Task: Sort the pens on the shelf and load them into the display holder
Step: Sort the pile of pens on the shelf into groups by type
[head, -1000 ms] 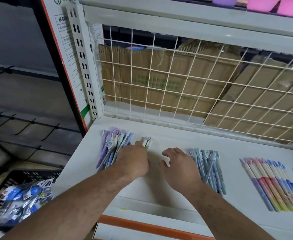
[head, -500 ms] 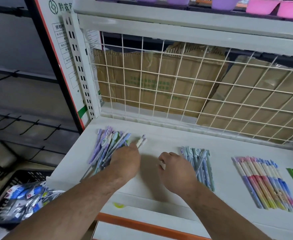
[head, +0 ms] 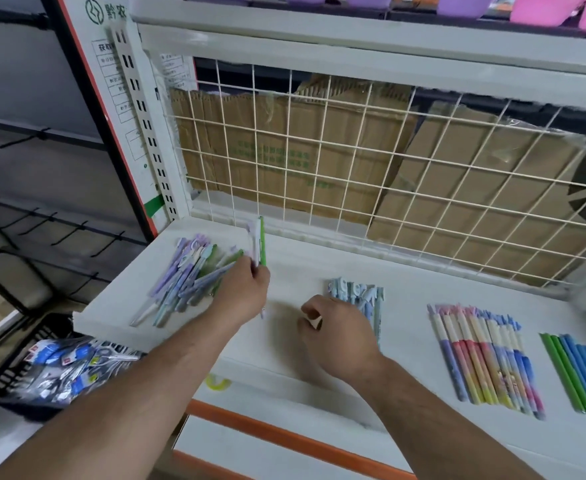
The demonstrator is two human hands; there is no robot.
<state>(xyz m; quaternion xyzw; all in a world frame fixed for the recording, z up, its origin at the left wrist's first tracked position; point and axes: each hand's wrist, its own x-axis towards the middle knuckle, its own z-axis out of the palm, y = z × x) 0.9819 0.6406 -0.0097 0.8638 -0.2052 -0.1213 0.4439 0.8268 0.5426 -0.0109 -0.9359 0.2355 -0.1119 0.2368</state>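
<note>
Just above our left hand [head: 246, 292] | green pen [head: 262, 244] pinched upright, likely held clear of the mixed pile [head: 187, 275] beside it for sorting | right hand [head: 340, 330] curled by the blue pens [head: 357, 296], can't tell if we're holding anything

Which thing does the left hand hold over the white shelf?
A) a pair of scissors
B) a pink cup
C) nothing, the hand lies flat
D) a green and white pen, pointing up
D: the left hand pinches a green and white pen in its fingers, and the pen stands nearly upright beside the loose pile of purple and blue pens.
</note>
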